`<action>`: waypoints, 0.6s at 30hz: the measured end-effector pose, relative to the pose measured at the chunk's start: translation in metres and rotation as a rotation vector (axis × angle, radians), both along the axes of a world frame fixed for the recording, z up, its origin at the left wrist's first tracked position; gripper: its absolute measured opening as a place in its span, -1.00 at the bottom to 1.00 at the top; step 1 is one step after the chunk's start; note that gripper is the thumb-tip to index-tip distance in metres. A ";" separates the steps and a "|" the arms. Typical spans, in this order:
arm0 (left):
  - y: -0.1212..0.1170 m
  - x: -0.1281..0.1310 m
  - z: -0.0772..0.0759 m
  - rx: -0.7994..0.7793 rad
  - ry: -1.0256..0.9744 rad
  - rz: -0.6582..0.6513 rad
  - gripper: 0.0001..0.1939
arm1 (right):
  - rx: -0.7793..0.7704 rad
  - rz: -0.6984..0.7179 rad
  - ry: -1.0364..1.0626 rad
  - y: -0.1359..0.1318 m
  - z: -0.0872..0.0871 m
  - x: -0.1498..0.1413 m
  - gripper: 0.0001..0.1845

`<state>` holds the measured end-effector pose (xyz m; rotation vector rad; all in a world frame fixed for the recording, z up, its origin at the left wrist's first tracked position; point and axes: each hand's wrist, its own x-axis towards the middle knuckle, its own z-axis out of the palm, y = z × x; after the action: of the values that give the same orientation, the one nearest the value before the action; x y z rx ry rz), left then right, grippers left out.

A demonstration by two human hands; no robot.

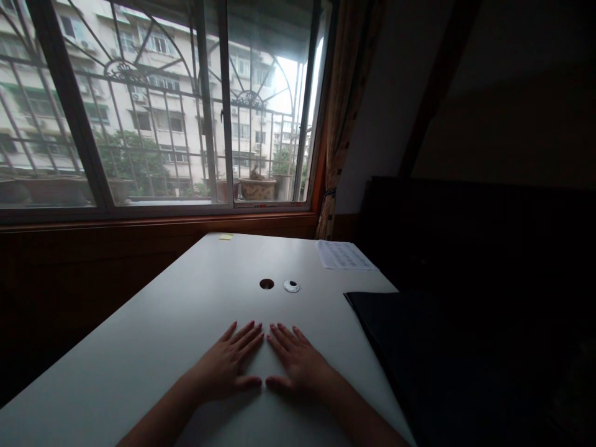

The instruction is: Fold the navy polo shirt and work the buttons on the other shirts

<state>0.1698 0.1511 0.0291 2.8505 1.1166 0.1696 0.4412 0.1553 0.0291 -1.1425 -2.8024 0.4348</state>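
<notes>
Both palms face down on the white desk [153, 347]. My left hand [228, 363] lies with its fingers stretched out and slightly spread, holding nothing. Beside it, my right hand [298, 360] rests the same way, also with nothing in it. The fingertips and thumbs of the two hands point toward each other with a narrow gap between them. Beyond the fingertips is a round cable hole [267, 284] in the desktop. Just right of that hole lies a round white grommet cap [289, 287] with a dark opening.
A printed sheet of paper [347, 255] lies at the desk's far right corner, and a yellow sticky note [226, 236] at the far left. A dark flat panel or folder [410, 347] covers the right edge. Behind stand a barred window [223, 124] and a patterned curtain [342, 105].
</notes>
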 end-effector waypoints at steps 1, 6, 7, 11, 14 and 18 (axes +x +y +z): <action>0.000 0.000 0.000 0.001 -0.003 0.001 -0.12 | -0.002 -0.002 0.003 0.000 0.000 0.000 -0.03; 0.001 0.000 -0.001 -0.021 0.000 0.007 -0.11 | 0.000 -0.002 0.009 -0.001 0.000 0.000 -0.05; 0.001 0.000 -0.001 -0.025 0.001 0.005 -0.11 | 0.003 0.000 0.008 -0.001 0.000 0.000 -0.05; 0.000 -0.001 0.000 -0.002 -0.001 0.003 -0.12 | -0.019 -0.002 -0.011 0.000 0.000 -0.001 -0.01; 0.000 -0.001 0.001 0.005 0.015 0.003 -0.13 | -0.030 -0.009 -0.009 0.000 0.001 -0.001 -0.01; 0.000 0.001 0.002 0.000 0.014 0.002 -0.13 | -0.038 -0.011 -0.004 -0.002 0.003 -0.001 -0.02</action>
<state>0.1706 0.1507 0.0307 2.8551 1.1214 0.1507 0.4398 0.1537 0.0317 -1.1673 -2.8015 0.4867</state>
